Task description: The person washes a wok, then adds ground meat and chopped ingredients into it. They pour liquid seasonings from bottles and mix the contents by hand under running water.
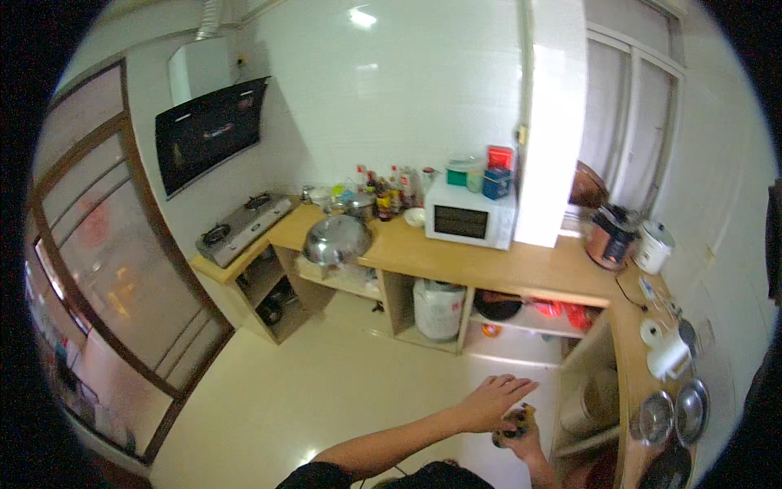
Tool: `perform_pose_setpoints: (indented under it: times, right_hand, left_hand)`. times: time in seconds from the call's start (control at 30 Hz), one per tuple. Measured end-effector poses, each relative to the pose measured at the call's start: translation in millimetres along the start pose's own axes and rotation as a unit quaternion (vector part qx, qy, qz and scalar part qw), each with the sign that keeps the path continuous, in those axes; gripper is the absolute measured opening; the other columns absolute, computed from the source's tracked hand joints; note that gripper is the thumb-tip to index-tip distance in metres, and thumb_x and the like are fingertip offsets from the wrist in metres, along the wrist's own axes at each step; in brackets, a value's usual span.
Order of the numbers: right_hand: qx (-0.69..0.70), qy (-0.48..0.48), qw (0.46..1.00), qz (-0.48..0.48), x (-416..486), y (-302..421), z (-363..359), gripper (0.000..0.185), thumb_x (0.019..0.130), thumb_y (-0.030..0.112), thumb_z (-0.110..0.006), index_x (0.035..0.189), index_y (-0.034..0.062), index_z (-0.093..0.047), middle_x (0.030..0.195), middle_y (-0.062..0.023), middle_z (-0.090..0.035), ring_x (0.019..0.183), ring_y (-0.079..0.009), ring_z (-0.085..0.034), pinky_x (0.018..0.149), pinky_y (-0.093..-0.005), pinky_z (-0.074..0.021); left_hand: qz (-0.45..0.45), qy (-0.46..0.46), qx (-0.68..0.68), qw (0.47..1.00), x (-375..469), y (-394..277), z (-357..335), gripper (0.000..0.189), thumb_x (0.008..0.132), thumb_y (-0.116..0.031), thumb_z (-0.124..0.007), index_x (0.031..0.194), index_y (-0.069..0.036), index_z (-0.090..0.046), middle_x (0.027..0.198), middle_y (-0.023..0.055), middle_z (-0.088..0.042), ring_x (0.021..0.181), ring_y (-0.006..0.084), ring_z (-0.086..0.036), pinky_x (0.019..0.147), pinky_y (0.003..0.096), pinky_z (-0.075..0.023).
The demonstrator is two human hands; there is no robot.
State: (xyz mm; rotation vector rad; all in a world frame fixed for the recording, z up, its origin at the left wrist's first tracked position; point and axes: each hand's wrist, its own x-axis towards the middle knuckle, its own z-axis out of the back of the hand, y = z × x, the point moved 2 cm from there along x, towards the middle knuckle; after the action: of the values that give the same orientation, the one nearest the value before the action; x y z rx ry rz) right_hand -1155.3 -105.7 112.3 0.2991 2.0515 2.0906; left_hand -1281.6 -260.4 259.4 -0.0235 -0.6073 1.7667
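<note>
Low at the centre right of the head view, my left hand (492, 403) is stretched out over a small dark, patterned object (513, 428), its fingers extended and pointing right. My right hand (530, 443) comes up from below and grips this object from its right side. The object has dark and yellowish patches; blur hides what it is. Both hands are close together above the pale floor, in front of the open shelves below the wooden counter (489, 272). Whether my left palm touches the object cannot be told.
On the counter stand a white microwave (467, 217), a domed metal lid (338, 238), several bottles (391, 195), a gas stove (244, 229) and a rice cooker (654, 247). Metal bowls (657, 415) lie at the right. Shelves hold a white container (438, 308). A glazed door (122, 263) is at left.
</note>
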Motion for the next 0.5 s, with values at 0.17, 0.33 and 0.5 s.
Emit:
perform_pose_setpoints:
  times: [0.17, 0.33, 0.5]
  right_hand:
    - [-0.137, 0.158, 0.977, -0.051, 180.6, 39.9, -123.6, 0.088, 0.068, 0.018, -0.094, 0.142, 0.0061, -0.047, 0.137, -0.0093, -0.061, 0.126, -0.0233, -0.059, 0.108, -0.0382, -0.0479]
    - [-0.185, 0.264, 0.947, -0.004, 331.6, 29.3, -248.3, 0.084, 0.071, 0.022, -0.094, 0.140, 0.0073, -0.050, 0.135, -0.0098, -0.062, 0.125, -0.0235, -0.059, 0.106, -0.0382, -0.0485]
    - [-0.083, 0.249, 0.964, -0.034, 461.8, 26.1, -358.6, 0.079, 0.073, 0.027, -0.092, 0.138, 0.0074, -0.051, 0.129, -0.0117, -0.063, 0.119, -0.0260, -0.061, 0.102, -0.0403, -0.0497]
  left_hand:
    - [0.072, -0.038, 0.086, 0.993, -43.4, 157.7, 67.8, 0.077, 0.081, -0.028, -0.079, 0.150, -0.014, -0.049, 0.149, 0.0107, -0.054, 0.137, 0.0340, -0.047, 0.115, 0.0540, -0.0353]
    - [0.107, -0.171, 0.214, 0.956, -103.9, 299.5, 119.8, 0.074, 0.083, -0.020, -0.073, 0.153, -0.018, -0.047, 0.154, 0.0068, -0.050, 0.140, 0.0330, -0.045, 0.113, 0.0575, -0.0360]
    - [0.138, -0.132, 0.323, 0.927, -123.6, 432.2, 198.7, 0.072, 0.089, -0.025, -0.067, 0.157, -0.020, -0.042, 0.158, 0.0077, -0.044, 0.142, 0.0358, -0.041, 0.112, 0.0626, -0.0347]
